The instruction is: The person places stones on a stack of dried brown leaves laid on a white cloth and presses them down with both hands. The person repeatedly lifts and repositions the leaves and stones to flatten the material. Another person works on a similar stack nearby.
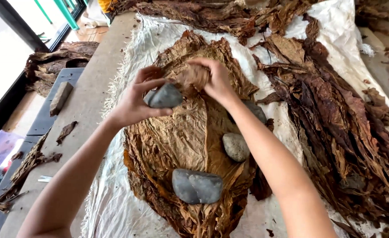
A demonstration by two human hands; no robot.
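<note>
Left fingers: curled around a dark grey stone [165, 96], which is gripped between thumb and fingertips and held just above the leaf pile.
Left hand [139, 99]: raised over the upper left part of the flattened leaves, palm turned toward the right hand.
Right fingers: bent down and pressed onto the crumpled upper end of the top leaf [193, 77]; whether that end is pinched or only pressed cannot be told.
Right hand [216, 79]: placed just beside the held stone, knuckles up, forearm crossing the pile diagonally toward the lower right.
Flattened leaf stack [177, 145]: a pile of tan-brown dried leaves is spread lengthwise on the white cloth, its central rib running down the middle.
Weights on the stack: a large grey stone [197, 186] is set on the lower end; a smaller pale stone [235, 146] is set to its upper right, beside the right forearm; a further dark stone [256, 111] is partly hidden behind that forearm.
White cloth [115, 207]: laid over the table, frayed along its left edge.
Loose dark leaves [335, 119]: heaped on the right side of the cloth, well apart from the hands, and along the top edge.
Table [86, 105]: a small brown block [61, 98] and leaf scraps are seen at the left.
</note>
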